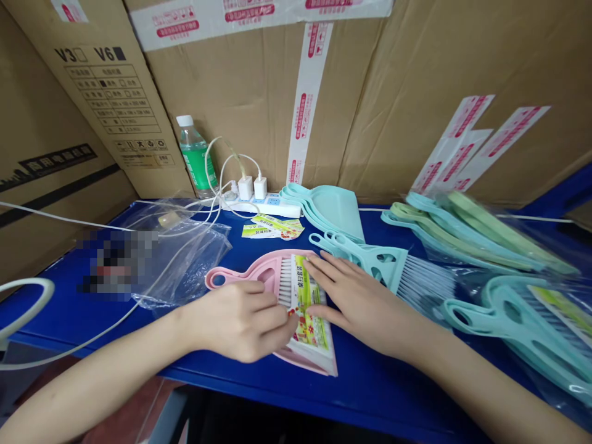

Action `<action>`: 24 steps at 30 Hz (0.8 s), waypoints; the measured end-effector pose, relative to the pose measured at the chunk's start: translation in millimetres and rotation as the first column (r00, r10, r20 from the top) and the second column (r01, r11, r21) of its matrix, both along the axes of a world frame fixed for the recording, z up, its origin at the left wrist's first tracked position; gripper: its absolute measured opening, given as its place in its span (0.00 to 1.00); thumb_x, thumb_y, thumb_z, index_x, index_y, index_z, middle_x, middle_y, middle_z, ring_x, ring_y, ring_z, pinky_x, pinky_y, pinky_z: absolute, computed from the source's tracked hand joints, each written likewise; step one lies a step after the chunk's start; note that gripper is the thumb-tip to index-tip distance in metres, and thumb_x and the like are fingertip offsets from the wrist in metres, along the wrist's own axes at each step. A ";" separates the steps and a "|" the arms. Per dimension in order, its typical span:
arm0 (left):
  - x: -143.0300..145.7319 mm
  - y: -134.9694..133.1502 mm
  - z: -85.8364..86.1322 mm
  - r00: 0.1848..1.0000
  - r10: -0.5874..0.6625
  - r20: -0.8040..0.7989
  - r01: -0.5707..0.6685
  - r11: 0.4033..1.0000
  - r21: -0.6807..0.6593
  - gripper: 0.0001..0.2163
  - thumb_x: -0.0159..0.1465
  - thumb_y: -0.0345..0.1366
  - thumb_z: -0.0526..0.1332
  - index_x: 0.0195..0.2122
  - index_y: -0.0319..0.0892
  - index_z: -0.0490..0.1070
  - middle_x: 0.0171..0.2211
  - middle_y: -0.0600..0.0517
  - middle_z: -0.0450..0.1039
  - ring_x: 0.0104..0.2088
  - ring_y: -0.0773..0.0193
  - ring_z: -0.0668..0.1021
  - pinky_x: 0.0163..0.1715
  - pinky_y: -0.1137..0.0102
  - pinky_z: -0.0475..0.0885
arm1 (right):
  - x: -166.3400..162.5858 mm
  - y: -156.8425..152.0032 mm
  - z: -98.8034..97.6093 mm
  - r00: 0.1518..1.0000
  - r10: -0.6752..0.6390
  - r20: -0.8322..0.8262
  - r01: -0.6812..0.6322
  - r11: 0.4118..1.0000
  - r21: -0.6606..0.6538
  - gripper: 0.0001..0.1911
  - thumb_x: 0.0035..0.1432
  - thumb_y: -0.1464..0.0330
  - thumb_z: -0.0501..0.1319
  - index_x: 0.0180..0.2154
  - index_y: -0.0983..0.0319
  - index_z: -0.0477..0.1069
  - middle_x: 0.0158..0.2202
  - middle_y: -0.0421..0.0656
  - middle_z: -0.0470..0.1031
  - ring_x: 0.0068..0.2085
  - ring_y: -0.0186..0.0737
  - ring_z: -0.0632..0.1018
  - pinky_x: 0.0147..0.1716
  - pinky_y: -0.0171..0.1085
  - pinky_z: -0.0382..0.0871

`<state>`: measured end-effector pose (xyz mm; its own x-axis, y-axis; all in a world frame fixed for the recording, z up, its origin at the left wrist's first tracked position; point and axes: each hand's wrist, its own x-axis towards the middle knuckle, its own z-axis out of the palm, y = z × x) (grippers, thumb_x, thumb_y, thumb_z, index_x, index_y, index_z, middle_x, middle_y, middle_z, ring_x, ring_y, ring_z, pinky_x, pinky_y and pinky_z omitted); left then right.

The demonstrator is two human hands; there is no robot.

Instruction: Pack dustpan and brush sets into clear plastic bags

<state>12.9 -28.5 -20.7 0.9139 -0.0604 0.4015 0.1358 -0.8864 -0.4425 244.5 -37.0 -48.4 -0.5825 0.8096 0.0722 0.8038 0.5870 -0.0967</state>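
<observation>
Rect. card [303, 288] over wh. bristles [285, 279]

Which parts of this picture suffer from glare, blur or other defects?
Head view: glare streaks cross the clear plastic bag at left; a pixelated patch nearby hides what is there; small print on the V6 carton is too soft to read, but large characters on the label between the left hand and right hand are clear.

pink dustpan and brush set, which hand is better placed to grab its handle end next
Likely the left hand: it is close to the pink handle end, while the right hand lies on the opposite side, fingertips at the yellow-green label.
</observation>
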 end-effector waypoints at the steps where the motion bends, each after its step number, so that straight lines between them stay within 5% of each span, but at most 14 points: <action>1: -1.5 2.8 0.7 1.000 0.012 0.001 -0.012 1.000 0.012 0.08 0.68 0.28 0.55 0.36 0.38 0.75 0.21 0.57 0.70 0.22 0.69 0.72 0.21 0.72 0.67 | 0.5 0.1 0.2 1.000 0.002 -0.007 -0.002 1.000 -0.002 0.36 0.66 0.49 0.47 0.65 0.67 0.58 0.66 0.55 0.58 0.65 0.58 0.60 0.59 0.58 0.61; 9: -9.1 16.9 1.8 0.957 0.274 -0.089 -0.273 0.962 0.024 0.11 0.71 0.33 0.51 0.41 0.38 0.73 0.30 0.53 0.75 0.27 0.66 0.76 0.26 0.71 0.70 | -1.9 -5.3 8.4 0.998 0.040 -0.052 -0.045 0.993 -0.109 0.41 0.64 0.48 0.50 0.67 0.69 0.52 0.69 0.56 0.49 0.68 0.57 0.51 0.62 0.59 0.55; 16: -10.5 22.2 4.9 0.753 0.599 -0.270 -0.637 0.767 -0.075 0.14 0.71 0.42 0.53 0.48 0.40 0.72 0.30 0.52 0.73 0.26 0.64 0.77 0.23 0.71 0.68 | -5.9 -9.4 12.3 0.998 0.039 -0.041 -0.046 0.976 -0.211 0.46 0.60 0.45 0.55 0.67 0.69 0.49 0.69 0.56 0.44 0.68 0.57 0.46 0.63 0.59 0.50; 19: -8.9 23.1 6.2 0.694 0.628 -0.352 -0.697 0.708 -0.112 0.14 0.71 0.41 0.52 0.50 0.41 0.72 0.30 0.52 0.74 0.27 0.63 0.78 0.23 0.71 0.68 | -6.5 -9.4 13.5 0.999 0.023 -0.031 -0.030 0.972 -0.233 0.46 0.60 0.45 0.55 0.68 0.69 0.48 0.70 0.55 0.43 0.69 0.56 0.45 0.64 0.56 0.49; 24: -7.1 23.6 7.1 0.695 0.621 -0.363 -0.703 0.694 -0.160 0.14 0.72 0.39 0.51 0.48 0.41 0.73 0.30 0.51 0.75 0.27 0.64 0.78 0.24 0.73 0.68 | -5.7 -9.5 13.5 0.999 0.023 -0.038 -0.031 0.975 -0.218 0.43 0.63 0.46 0.51 0.68 0.67 0.49 0.70 0.55 0.42 0.69 0.57 0.44 0.63 0.58 0.49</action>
<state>5.8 -4.9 -13.6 0.7389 0.6722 0.0463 0.6495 -0.6924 -0.3141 238.7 -46.4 -34.9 -0.6043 0.7923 -0.0840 0.7820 0.5696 -0.2531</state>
